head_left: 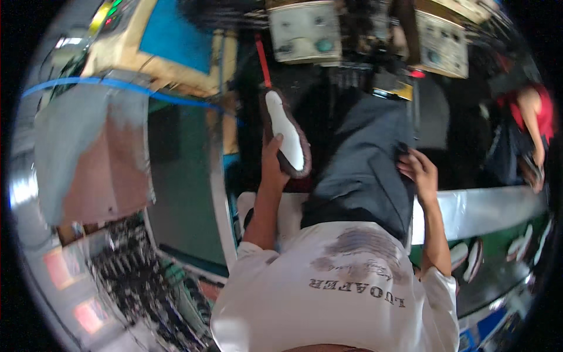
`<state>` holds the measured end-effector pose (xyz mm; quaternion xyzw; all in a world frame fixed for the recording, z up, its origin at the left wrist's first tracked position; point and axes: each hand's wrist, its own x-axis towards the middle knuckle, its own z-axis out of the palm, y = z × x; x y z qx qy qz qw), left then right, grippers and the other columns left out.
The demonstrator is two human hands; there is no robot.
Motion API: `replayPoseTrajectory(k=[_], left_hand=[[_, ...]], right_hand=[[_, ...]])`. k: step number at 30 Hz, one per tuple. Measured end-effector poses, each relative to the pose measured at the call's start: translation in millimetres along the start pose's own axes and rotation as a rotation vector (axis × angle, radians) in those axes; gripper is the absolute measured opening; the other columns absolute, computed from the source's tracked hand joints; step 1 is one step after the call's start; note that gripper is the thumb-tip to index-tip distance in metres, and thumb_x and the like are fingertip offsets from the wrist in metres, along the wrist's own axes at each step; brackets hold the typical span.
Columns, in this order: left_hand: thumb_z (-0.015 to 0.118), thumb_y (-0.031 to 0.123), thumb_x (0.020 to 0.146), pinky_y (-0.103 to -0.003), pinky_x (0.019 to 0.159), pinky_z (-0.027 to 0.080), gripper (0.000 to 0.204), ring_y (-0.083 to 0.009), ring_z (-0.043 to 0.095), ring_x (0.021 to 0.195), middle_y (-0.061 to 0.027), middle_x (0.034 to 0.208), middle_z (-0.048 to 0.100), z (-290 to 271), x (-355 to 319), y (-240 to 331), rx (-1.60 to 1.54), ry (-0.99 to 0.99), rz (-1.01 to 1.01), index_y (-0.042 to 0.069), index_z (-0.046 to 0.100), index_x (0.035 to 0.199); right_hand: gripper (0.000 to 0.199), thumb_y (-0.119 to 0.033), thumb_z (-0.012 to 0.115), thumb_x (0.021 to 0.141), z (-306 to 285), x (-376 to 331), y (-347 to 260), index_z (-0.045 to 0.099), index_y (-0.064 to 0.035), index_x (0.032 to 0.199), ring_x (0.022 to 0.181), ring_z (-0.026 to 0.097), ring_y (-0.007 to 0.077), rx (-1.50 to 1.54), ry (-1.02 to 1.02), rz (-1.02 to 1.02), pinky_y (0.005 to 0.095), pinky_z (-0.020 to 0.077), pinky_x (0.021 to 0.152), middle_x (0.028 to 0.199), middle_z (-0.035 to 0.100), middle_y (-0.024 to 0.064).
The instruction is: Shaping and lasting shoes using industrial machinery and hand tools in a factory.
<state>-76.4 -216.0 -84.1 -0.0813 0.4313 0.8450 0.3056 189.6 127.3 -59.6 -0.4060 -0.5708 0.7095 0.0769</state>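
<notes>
My left hand [273, 154] is wrapped around a shoe sole [285, 132], white side facing up. Right hand [419, 172] rests loosely curled on my dark trouser leg [366, 170], holding nothing.

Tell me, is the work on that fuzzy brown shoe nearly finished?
Looks partway. Done: similar pale-soled shoes already lie on the green belt at the right. In hand: the left hand holds up the brown fuzzy-edged shoe with white insole; the right hand rests on dark grey trousers. How many remain isn't visible.
</notes>
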Motion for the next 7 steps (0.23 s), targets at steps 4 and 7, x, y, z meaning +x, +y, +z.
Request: replayPoseTrajectory(k=[4, 7], left_hand=[[0.079, 0.015, 0.094, -0.047, 0.102, 0.058, 0.074, -0.0343, 0.067, 0.121, -0.0163, 0.138, 0.065, -135.6, 51.4, 101.7, 0.303, 0.324, 0.239, 0.010, 0.045, 0.159], [0.086, 0.017, 0.087, -0.052, 0.125, 0.039, 0.116, -0.0357, 0.035, 0.160, -0.0180, 0.182, 0.017, -189.0, 74.4, 183.2, 1.103, 0.774, 0.392, 0.021, 0.013, 0.178]], right_hand=[[0.043, -0.024, 0.060, 0.114, -50.2, -14.7, 25.0, 0.062, 0.0043, 0.147, 0.102, 0.078, 0.0235, 0.017, 0.166, 0.022, 0.0366, 0.0655, 0.090, 0.123, 0.077, 0.0178], [0.054, -0.032, 0.067, 0.110, -82.1, -19.7, 43.5, 0.060, 0.0010, 0.152, 0.107, 0.076, 0.0250, 0.030, 0.269, 0.053, 0.0393, 0.0619, 0.098, 0.129, 0.075, 0.0196]])
